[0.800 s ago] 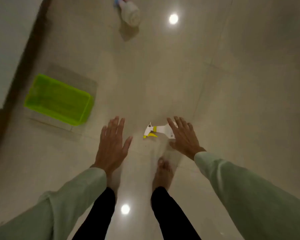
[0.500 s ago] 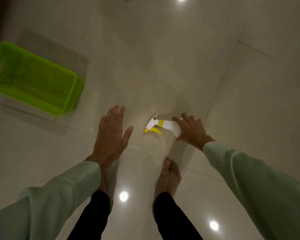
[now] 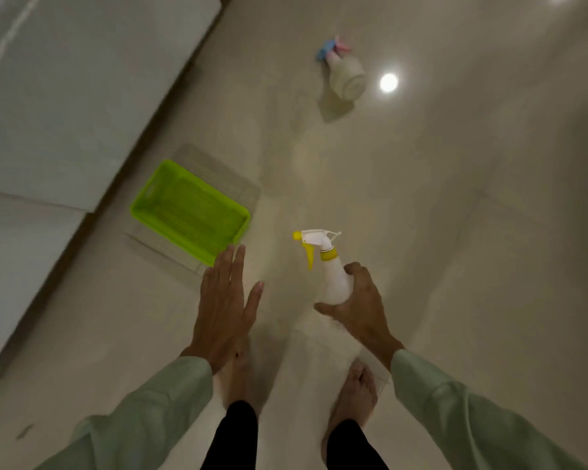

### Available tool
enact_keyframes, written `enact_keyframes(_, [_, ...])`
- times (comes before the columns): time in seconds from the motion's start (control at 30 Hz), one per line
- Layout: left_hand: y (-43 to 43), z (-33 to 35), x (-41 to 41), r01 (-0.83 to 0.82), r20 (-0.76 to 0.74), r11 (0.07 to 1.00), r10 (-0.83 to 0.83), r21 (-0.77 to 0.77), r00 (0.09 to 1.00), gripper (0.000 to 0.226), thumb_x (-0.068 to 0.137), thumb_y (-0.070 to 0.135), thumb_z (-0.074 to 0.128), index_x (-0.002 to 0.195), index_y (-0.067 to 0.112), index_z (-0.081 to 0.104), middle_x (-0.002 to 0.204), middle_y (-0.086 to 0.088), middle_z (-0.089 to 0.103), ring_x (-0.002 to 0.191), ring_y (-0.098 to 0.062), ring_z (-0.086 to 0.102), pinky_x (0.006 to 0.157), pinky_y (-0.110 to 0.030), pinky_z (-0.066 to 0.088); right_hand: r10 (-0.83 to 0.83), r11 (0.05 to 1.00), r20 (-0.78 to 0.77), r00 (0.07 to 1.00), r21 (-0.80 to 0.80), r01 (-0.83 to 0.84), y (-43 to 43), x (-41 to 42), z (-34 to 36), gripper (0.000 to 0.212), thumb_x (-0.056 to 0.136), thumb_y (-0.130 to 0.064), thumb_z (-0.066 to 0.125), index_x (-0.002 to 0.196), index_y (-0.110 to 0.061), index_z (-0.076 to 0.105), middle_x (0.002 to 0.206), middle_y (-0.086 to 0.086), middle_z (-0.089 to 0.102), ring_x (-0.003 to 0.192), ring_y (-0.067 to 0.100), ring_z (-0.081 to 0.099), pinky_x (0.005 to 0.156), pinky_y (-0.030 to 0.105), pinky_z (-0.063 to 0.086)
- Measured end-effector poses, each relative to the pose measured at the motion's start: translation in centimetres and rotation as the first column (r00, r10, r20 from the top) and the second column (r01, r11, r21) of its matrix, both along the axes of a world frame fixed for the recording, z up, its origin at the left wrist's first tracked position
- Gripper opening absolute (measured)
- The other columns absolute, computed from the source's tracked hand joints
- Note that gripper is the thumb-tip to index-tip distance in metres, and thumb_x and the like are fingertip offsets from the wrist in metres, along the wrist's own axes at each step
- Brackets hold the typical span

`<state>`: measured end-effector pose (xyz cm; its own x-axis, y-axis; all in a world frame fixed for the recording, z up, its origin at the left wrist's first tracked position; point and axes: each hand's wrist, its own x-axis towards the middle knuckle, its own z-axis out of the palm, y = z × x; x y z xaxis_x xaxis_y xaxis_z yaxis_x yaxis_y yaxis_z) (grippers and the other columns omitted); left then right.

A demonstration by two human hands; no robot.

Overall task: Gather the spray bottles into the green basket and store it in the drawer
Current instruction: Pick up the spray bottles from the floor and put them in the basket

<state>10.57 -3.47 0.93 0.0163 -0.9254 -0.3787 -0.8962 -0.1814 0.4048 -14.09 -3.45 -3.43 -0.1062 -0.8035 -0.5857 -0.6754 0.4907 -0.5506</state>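
My right hand (image 3: 360, 307) grips the body of a white spray bottle with a yellow trigger and collar (image 3: 330, 276), held up off the floor with its nozzle pointing left. My left hand (image 3: 224, 303) is flat and open, fingers spread, just below the near right corner of the green basket (image 3: 190, 212). The basket sits with nothing in it on the floor to the left. A second spray bottle, white with a blue and pink head (image 3: 345, 74), lies on its side on the floor farther ahead.
A white cabinet front (image 3: 75, 106) runs along the left, with a dark gap at its base. The floor is glossy beige tile (image 3: 472, 232) with lamp reflections. My bare feet (image 3: 358, 395) stand below the hands.
My right hand closed on the yellow-trigger bottle and lifted it from the floor to upright. The view tilted up, bringing the far bottle and the cabinet into sight.
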Motion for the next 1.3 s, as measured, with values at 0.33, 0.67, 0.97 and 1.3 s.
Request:
enact_keyframes(0.33, [-4.7, 3.6, 12.8, -0.108, 0.005, 0.988, 0.109, -0.108, 0.994, 0.068, 0.098, 0.042, 0.045, 0.155, 0.011, 0.024, 0.162, -0.013, 0.027, 0.15, -0.031, 0.026, 0.119, -0.049, 0.027, 0.013, 0.984, 0.219, 0.976, -0.175, 0.026, -8.9, 16.7, 4.3, 0.084, 0.056, -0.03, 0.098, 0.129, -0.02, 0.057, 0.113, -0.005, 0.051, 0.099, 0.011, 0.053, 0.078, 0.019, 0.041])
enact_keyframes(0.67, [-6.7, -3.8, 17.5, -0.164, -0.004, 0.981, 0.164, -0.108, 0.986, 0.067, 0.1, 0.041, 0.045, 0.155, 0.012, 0.022, 0.161, -0.013, 0.027, 0.15, -0.031, 0.026, 0.119, -0.048, 0.027, -0.061, 0.967, 0.296, 0.953, -0.22, 0.13, -12.5, 25.3, -4.7, 0.086, 0.056, -0.02, 0.096, 0.129, -0.018, 0.05, 0.125, 0.003, 0.057, 0.119, 0.029, 0.053, 0.098, 0.053, 0.048])
enact_keyframes(0.97, [-6.7, -10.9, 18.4, -0.217, -0.011, 0.974, 0.216, -0.064, 0.976, 0.067, 0.1, 0.04, 0.046, 0.156, 0.014, 0.019, 0.164, -0.01, 0.022, 0.15, -0.03, 0.024, 0.12, -0.049, 0.026, 0.11, 0.949, 0.188, 0.976, -0.311, -0.047, -11.4, 27.1, -13.0, 0.072, 0.064, -0.011, 0.091, 0.128, -0.002, 0.059, 0.133, 0.017, 0.051, 0.121, 0.032, 0.051, 0.096, 0.039, 0.047])
enact_keyframes(1.3, [-7.6, -9.3, 17.9, -0.19, 0.015, 0.981, 0.191, -0.044, 0.982, 0.064, 0.096, 0.012, 0.049, 0.155, 0.008, 0.024, 0.162, -0.014, 0.025, 0.151, -0.03, 0.025, 0.119, -0.048, 0.026, 0.18, 0.952, 0.08, 0.98, -0.265, -0.153, -11.5, 25.7, -12.1, 0.071, 0.075, -0.01, 0.085, 0.136, 0.001, 0.052, 0.138, 0.02, 0.052, 0.123, 0.037, 0.055, 0.094, 0.043, 0.053])
